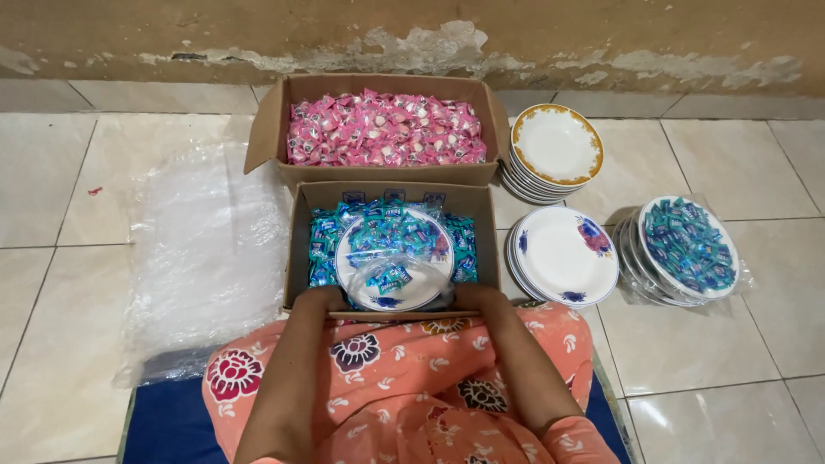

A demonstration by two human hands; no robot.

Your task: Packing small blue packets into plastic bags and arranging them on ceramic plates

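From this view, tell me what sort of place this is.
Likely a home floor used for packing: tiled floor below a peeling wall, candy-filled cardboard boxes, stacked plates.

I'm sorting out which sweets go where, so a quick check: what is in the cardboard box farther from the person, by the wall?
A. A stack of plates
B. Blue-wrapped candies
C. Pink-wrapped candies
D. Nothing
C: the far cardboard box by the wall is filled with pink-wrapped candies, while the blue-wrapped candies lie in the near cardboard box, where both hands hold a plate.
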